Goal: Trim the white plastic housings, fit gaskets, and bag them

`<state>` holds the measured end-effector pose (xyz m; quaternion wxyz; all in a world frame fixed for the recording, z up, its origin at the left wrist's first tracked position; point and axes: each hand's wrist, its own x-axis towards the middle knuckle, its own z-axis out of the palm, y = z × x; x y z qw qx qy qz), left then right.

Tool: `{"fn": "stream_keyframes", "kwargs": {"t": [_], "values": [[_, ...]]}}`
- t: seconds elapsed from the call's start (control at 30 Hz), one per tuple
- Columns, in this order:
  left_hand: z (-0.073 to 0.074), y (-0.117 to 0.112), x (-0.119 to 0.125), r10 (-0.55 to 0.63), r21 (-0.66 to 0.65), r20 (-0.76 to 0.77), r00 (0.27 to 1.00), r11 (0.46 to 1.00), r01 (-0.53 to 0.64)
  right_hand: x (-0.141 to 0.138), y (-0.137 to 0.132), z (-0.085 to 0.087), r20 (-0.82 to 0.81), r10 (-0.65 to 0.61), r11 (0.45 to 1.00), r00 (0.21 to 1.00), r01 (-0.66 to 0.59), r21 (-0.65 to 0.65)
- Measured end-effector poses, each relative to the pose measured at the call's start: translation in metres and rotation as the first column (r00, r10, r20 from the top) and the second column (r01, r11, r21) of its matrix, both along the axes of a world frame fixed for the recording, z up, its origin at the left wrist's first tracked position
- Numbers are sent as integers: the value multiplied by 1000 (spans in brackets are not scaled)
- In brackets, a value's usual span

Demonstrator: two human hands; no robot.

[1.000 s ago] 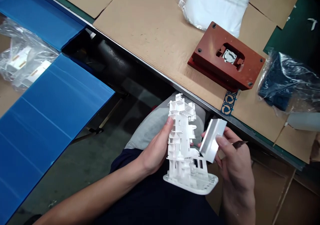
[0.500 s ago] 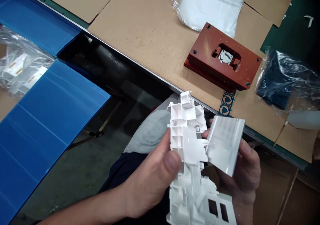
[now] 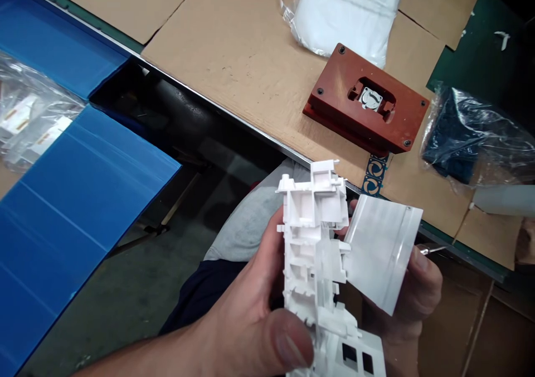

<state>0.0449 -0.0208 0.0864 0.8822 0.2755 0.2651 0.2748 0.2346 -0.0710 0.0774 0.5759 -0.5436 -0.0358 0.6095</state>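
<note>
My left hand (image 3: 254,315) is wrapped round a white moulded plastic frame (image 3: 303,254) with many small ribbed compartments, thumb across its lower part. To the right, a smooth white plastic panel (image 3: 382,249) stands at an angle against the frame; whether the two are joined I cannot tell. My right hand (image 3: 420,288) is closed on the panel from behind, thumb by its right edge and fingertips showing at its upper left. A thin metal tip (image 3: 432,250) sticks out beside the right thumb; the rest of that tool is hidden.
On the cardboard-covered table (image 3: 234,70) lie a red-brown fixture block (image 3: 334,106) with a small metal part in its recess, a dark blue patterned strip (image 3: 371,179), a bagged blue item (image 3: 453,131) and a white bag (image 3: 343,20). A blue box (image 3: 92,187) with bagged white parts stands left.
The frame has tipped and come lower in my left hand, whose thumb is now further down. The panel and my right hand have shifted slightly right, and the metal tip shows more clearly.
</note>
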Motion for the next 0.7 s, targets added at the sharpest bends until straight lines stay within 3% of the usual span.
{"fn": "stream_keyframes", "kwargs": {"t": [0.33,0.57,0.7], "values": [[3,0,2,51,-88,55,997,995,-46,-1,1,1,10,-5,998,1000,4,56],[7,1,1,45,-302,130,991,953,-4,-3,2,1,-22,45,992,999,-42,115],[6,3,3,80,-286,133,988,957,-39,-2,2,-3,-2,71,988,998,-70,140]]}}
